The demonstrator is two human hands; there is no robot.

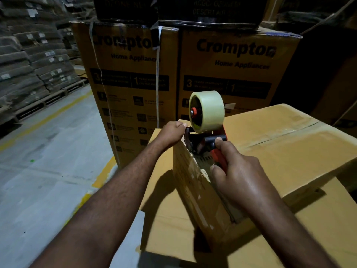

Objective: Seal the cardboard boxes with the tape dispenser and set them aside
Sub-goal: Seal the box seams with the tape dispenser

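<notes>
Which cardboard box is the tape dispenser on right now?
The small narrow box held by the left hand. The larger plain box beside it and the printed Crompton boxes behind are untouched.

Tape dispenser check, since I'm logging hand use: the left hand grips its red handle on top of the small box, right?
No, wrong hand: the head view shows the right hand gripping the red handle of the tape dispenser on top of the small box; the left hand is curled at its far edge.

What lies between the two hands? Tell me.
Between left hand and right hand: the tape dispenser, its black head and roll, on the box edge. Head view.
</notes>
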